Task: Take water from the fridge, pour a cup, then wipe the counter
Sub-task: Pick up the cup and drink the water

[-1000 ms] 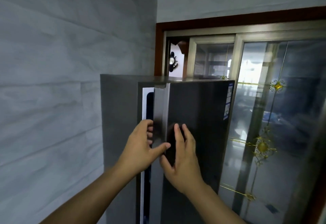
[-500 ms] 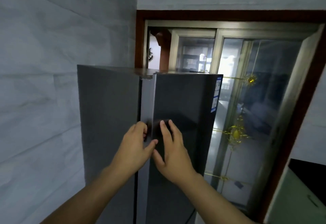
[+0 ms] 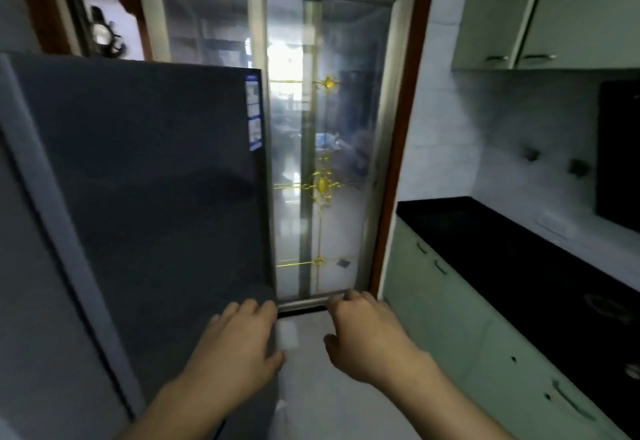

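The tall dark grey fridge (image 3: 156,180) fills the left half of the view, and its door looks closed. My left hand (image 3: 239,346) hovers low in front of the door's lower right corner, fingers loosely apart and holding nothing. My right hand (image 3: 367,339) is beside it, further right, in front of the floor and the sliding door's bottom rail, also empty with relaxed fingers. The black counter (image 3: 502,249) runs along the right wall. No water bottle, cup or cloth is in view.
A sliding glass door (image 3: 329,128) with gold ornaments stands straight ahead between fridge and counter. Pale green lower cabinets (image 3: 450,318) sit under the counter and upper cabinets (image 3: 554,6) hang above. A hob burner (image 3: 602,304) and a black hood (image 3: 620,148) are at far right.
The slightly open fridge door was pushed closed. Both hands have since left the door and dropped lower. The view has swung right and down, bringing the counter into sight.
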